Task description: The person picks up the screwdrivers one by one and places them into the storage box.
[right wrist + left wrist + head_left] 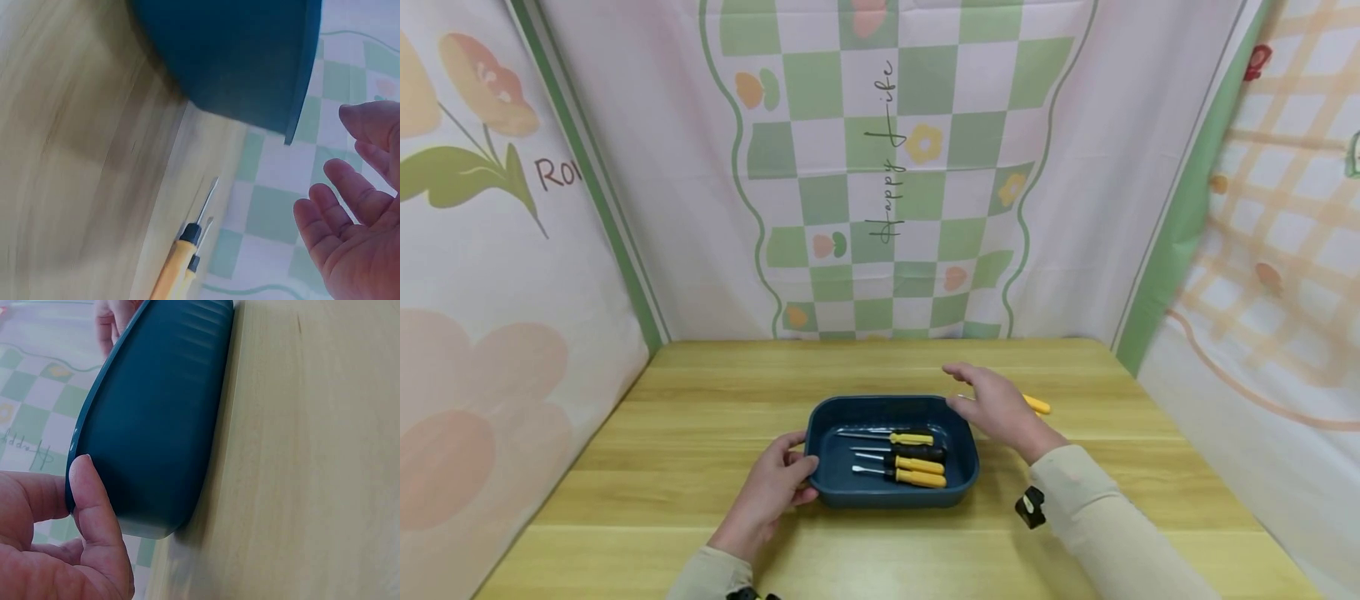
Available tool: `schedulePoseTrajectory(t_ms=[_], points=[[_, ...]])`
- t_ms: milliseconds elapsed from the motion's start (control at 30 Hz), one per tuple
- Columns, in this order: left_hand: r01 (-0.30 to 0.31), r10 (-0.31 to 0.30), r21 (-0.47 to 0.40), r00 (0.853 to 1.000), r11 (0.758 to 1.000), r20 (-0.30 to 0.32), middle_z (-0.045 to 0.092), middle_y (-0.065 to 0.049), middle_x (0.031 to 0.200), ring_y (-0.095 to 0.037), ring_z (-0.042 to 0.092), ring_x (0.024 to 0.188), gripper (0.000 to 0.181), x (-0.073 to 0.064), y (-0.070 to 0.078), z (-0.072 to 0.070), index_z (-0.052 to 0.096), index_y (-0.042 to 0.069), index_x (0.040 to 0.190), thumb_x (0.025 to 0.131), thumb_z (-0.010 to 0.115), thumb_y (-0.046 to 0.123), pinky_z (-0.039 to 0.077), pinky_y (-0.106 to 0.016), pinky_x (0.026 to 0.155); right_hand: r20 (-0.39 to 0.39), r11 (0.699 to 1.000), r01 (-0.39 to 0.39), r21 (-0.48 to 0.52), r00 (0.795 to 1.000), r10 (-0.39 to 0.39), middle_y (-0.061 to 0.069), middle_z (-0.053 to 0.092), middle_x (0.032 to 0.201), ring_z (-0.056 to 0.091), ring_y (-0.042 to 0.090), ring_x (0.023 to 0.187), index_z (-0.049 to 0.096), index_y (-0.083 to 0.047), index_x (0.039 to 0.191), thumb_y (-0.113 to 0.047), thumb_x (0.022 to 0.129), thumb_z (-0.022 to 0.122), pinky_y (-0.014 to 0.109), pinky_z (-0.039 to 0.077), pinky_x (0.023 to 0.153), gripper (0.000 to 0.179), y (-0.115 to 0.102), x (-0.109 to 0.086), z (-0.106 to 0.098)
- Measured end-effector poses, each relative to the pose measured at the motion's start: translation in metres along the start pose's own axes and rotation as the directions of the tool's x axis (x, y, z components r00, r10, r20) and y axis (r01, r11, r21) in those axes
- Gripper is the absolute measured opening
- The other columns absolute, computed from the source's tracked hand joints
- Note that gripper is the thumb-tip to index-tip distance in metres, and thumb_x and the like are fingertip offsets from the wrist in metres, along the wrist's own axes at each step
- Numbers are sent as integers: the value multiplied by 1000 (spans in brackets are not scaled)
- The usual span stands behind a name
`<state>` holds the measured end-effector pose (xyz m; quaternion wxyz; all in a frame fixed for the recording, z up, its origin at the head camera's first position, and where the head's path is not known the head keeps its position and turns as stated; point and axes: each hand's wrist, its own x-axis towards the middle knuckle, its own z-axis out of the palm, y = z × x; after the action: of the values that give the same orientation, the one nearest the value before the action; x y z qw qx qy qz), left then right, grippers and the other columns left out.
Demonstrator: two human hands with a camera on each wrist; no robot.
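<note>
A dark blue rectangular bin (891, 499) stands on the table with several screwdrivers (921, 479) lying in it, some with yellow handles and some with black. My left hand (780, 477) pinches the bin's left rim; in the left wrist view the thumb and fingers (94, 500) lie on either side of the wall. By the back right corner of the bin is my right hand (996, 408), fingers spread, holding nothing. Behind it, partly hidden, a yellow screwdriver handle (1037, 405) shows on the table. The right wrist view reveals two screwdrivers (170, 272) there, side by side.
The wooden table (700, 417) has printed cloth curtains on the left, back and right. The checkered back curtain (887, 192) hangs just behind the table's far edge. A black wrist strap (1030, 507) is on the right sleeve.
</note>
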<state>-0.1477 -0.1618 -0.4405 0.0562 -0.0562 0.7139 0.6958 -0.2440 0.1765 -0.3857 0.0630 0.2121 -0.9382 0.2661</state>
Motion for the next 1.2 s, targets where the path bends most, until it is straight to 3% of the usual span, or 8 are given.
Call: schedulePoseTrajectory(t_ms=[667,1200], points=[[6,-6,3,1000,1000,4,55,-15,112,-21,63,78,52,0,0,0,44,1,153,104,60,10,59,-27,64,-71,998,-22,-63,997,18,27,56,147,54,48,134,49,-1,152,-23,99,70,63,45,109,60,48,-9,-9],[7,-7,-6,1000,1000,0,55,-15,111,-20,62,77,50,0,0,1,46,2,151,103,59,8,59,-26,63,-29,994,-80,-77,997,78,29,50,152,48,52,138,47,1,153,-18,98,70,66,41,111,62,69,-15,-13]])
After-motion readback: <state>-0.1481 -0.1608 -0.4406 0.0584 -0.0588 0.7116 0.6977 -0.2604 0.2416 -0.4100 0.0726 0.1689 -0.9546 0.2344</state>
